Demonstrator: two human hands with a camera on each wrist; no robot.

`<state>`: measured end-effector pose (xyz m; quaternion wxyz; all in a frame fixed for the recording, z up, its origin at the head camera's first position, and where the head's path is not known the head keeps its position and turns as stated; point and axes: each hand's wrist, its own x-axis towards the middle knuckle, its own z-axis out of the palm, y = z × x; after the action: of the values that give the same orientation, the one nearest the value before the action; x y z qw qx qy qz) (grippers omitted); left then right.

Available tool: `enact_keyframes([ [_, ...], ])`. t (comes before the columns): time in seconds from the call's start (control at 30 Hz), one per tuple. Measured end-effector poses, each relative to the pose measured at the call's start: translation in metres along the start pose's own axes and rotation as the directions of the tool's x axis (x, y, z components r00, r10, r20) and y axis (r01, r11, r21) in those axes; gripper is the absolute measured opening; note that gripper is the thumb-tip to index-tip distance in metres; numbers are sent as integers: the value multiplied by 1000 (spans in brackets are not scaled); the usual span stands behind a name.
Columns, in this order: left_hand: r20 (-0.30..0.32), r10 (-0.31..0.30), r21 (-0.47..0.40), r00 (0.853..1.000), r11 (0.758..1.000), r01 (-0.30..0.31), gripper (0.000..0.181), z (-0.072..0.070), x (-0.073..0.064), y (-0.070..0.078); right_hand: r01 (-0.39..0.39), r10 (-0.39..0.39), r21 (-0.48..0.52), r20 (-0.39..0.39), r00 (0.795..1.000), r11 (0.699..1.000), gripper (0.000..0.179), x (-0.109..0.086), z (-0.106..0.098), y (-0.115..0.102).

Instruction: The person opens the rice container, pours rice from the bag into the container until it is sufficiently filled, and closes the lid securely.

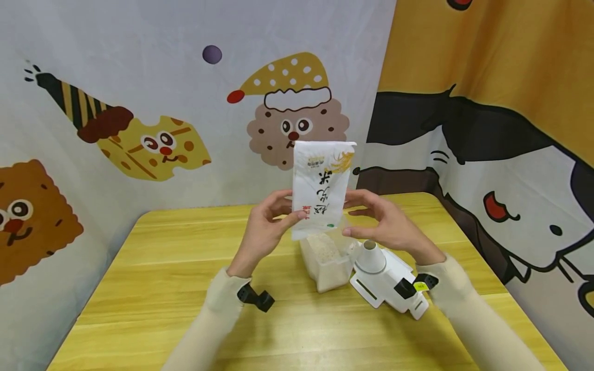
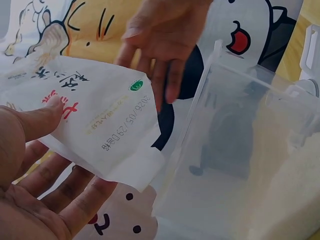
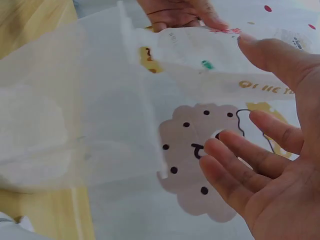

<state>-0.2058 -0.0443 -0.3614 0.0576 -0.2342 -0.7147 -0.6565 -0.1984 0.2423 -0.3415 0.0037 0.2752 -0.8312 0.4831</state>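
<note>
A white paper-like packet [image 1: 322, 188] with black and red characters and a gold plant print stands upright over the table. My left hand [image 1: 266, 226] pinches its left side, thumb on the front and fingers behind, as the left wrist view also shows. At its right edge is my right hand [image 1: 385, 221], fingers spread and slightly bent, gripping nothing. In the right wrist view the right palm [image 3: 280, 175] faces the packet [image 3: 200, 60]. Just beneath the packet stands a translucent plastic container [image 1: 331, 273], with pale grains [image 2: 292, 192] inside; the packet's lower end overlaps its mouth.
A white lid-like part [image 1: 394, 281] with a cone-shaped spout [image 1: 371, 256] lies right of the container, under the right wrist. The wooden table [image 1: 162, 288] ends at a cloth wall [image 1: 176, 67] printed with cartoon figures. Dark cameras are strapped to both wrists.
</note>
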Motion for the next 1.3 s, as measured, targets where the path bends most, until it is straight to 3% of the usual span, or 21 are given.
enact_keyframes([
  [0.27,-25,-86,-36,996,996,85,40,-10,-2,-6,24,-24,-1,9,1000,1000,91,-15,9,20],
  [0.47,-41,-182,-85,982,980,178,40,-23,-12,-9,11,-11,-2,18,1000,1000,104,-27,20,33],
  [0.83,-92,-338,-123,937,937,326,44,-50,-31,-22,-53,52,30,39,998,998,122,-42,39,56],
  [1.07,-124,-422,-145,898,903,404,47,-68,-46,-30,-141,137,117,44,990,983,117,-44,50,59],
  [1.3,-138,-468,-160,873,880,447,49,-82,-60,-38,-196,191,151,44,981,969,111,-41,57,61],
])
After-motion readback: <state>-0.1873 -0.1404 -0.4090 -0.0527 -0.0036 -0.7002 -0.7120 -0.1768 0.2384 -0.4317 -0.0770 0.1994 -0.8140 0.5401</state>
